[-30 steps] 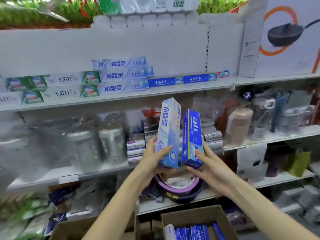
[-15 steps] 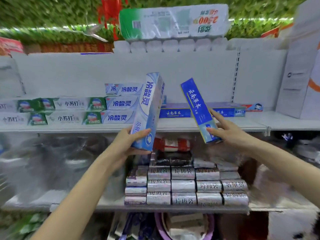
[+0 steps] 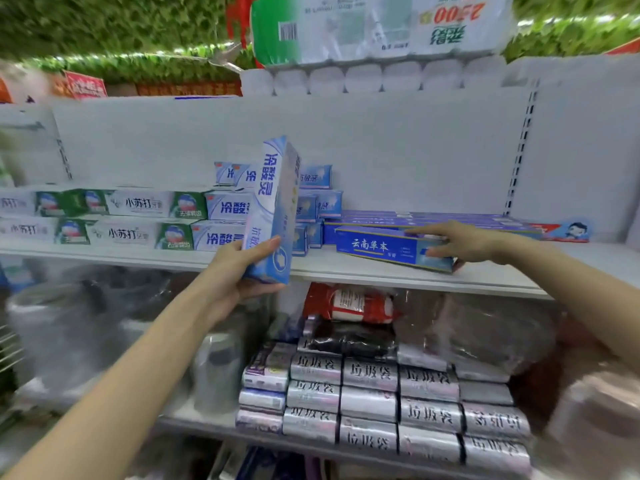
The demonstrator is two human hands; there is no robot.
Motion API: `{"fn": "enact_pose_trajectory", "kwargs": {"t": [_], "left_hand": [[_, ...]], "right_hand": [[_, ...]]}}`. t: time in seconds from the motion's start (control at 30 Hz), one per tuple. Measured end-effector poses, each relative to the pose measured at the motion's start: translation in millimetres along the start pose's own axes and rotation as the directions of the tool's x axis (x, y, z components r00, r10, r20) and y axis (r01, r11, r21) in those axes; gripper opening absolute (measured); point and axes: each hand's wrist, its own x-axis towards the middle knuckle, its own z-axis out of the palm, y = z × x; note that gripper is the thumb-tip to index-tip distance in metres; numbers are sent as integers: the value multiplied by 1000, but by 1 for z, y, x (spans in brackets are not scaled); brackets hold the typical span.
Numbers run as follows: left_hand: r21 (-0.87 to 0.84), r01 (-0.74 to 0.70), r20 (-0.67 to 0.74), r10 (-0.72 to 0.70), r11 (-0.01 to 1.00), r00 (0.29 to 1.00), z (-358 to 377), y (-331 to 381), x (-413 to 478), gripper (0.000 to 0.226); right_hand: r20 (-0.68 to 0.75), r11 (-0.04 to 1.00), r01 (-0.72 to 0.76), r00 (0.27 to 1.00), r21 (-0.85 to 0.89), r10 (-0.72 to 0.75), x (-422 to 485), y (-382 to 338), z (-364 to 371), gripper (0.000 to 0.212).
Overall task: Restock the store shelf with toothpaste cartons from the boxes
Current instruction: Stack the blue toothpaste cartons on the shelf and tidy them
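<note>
A wrapped pack of toilet rolls (image 3: 381,29) sits far up top, green foliage (image 3: 121,29) to its left — a red sign (image 3: 85,85) lower left of that. Low and near, silver bag rolls (image 3: 370,403) stand stacked in rows, a red-and-white packet (image 3: 349,303) above them, plastic-wrapped pots (image 3: 69,323) to their left.

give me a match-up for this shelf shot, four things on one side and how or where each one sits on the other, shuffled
Things
1. light blue toothpaste carton
2. dark blue toothpaste carton
3. red plastic packet
4. silver wrapped rolls

States
A. stacked in rows on the lower shelf
B. held upright by the left hand
C. lying just under the upper shelf
D. lying on the upper shelf, the right hand gripping its end

Pairs: 1-B, 2-D, 3-C, 4-A
</note>
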Motion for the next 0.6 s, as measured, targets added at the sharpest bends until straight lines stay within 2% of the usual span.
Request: {"fn": "enact_pose_trajectory", "kwargs": {"t": [0.07,0.13,0.23,0.4,0.6], "left_hand": [[-6,-5,-7,5,1000,1000,3,-2,1,45],[8,-7,-14,7,1000,1000,4,-3,2,51],[22,-14,-19,15,1000,1000,6,-2,3,56],[17,-26,-47,26,1000,999,12,0,1,57],[-22,-21,-59,19,1000,998,15,-4,-9,47]], "right_hand": [[-72,994,20,997,-105,-27,9,2,2,47],[-243,982,41,966,-185,-86,16,7,6,41],[-441,984,63,888,-164,-131,26,18,13,33],[-497,984,66,856,-163,-140,46,23,20,32],[-510,989,60,851,-135,-121,56,25,23,36]]}}
